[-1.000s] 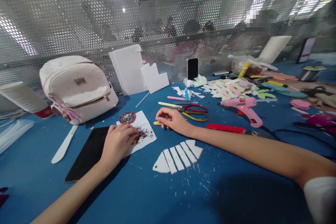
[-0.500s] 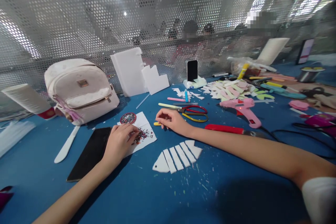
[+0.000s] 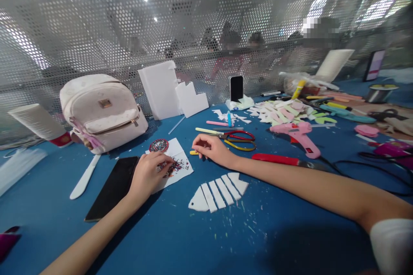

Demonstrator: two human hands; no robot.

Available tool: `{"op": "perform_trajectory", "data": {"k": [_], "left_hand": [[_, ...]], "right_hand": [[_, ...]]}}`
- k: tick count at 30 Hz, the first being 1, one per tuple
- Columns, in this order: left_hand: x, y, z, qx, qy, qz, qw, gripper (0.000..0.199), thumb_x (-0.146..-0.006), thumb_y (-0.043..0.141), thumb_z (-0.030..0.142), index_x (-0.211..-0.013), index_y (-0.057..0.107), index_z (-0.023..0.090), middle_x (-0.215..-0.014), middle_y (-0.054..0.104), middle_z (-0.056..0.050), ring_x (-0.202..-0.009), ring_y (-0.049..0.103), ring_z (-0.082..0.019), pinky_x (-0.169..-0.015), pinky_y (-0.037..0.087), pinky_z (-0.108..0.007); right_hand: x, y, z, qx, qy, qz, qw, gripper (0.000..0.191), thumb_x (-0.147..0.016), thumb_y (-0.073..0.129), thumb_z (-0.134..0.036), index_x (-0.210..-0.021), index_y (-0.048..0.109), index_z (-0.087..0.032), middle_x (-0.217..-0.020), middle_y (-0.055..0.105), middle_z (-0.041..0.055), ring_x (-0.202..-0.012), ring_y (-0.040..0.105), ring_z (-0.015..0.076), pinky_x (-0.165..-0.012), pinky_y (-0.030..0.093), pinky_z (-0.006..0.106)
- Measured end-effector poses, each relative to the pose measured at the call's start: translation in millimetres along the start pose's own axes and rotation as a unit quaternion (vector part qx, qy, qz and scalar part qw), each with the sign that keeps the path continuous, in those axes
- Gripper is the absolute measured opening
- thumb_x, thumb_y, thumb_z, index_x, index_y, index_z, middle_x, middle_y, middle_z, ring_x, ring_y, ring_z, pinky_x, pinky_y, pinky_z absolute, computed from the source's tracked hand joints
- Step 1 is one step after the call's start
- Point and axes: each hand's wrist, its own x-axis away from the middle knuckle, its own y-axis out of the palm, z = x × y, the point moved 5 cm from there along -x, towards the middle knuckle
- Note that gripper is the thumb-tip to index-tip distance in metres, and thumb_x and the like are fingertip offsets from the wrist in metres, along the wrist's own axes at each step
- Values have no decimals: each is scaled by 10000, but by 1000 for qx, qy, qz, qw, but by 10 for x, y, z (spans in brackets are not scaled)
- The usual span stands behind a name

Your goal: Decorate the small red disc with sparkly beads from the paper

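Observation:
My left hand (image 3: 149, 172) rests at the edge of a white paper sheet (image 3: 178, 148), its fingers bent and drawn together over a heap of dark, shiny sequins (image 3: 176, 166). Whatever its fingertips pinch is too small to make out. Beyond it lies a round red-rimmed dish of similar sequins (image 3: 158, 145). My right hand (image 3: 211, 150) is curled on the table beside a small yellow piece (image 3: 194, 152); its fingers hide whatever may be in them. In front of both hands, a white foam fish (image 3: 217, 193) lies in separate slices, with a dark eye dot on its head.
A black tablet-like slab (image 3: 112, 189) and a white plastic knife (image 3: 84, 178) lie left, before a pale backpack (image 3: 103, 114). Scissors (image 3: 240, 139), a red-handled cutter (image 3: 274, 159) and a pink glue gun (image 3: 298, 134) with a cable are right. A perforated metal screen (image 3: 193, 17) stands behind.
The view has shifted slightly, so the backpack and cups sit a little further right. Both hands keep nearly the same places; my left fingers move only slightly at the sequins.

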Motion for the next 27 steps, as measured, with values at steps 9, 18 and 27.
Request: {"op": "perform_trajectory", "data": {"k": [9,18,27], "left_hand": [[-6,30,-21,6,1,-10,1000,154,-932,579,271,-913,731,250,-945,731,-36,-913,659,-215,-783,426,-330],[-29,65,22,-4,-4,-18,1000,135,-901,616,250,-856,743,262,-899,742,-16,-856,670,-212,-753,411,-330],[-42,14,-11,-3,-12,-20,1000,157,-923,583,256,-894,737,251,-948,751,-28,-898,671,-217,-754,420,-330]], "right_hand": [[-3,4,6,6,2,0,1000,258,-925,600,-430,-906,587,-173,-740,617,1,-597,612,116,-501,466,208],[-2,6,1,4,-5,2,1000,243,-923,606,-416,-897,586,-174,-745,618,-2,-588,601,110,-500,462,207],[-3,12,-1,4,-2,1,1000,233,-926,604,-405,-899,585,-174,-733,609,-6,-588,598,112,-515,465,212]]}}
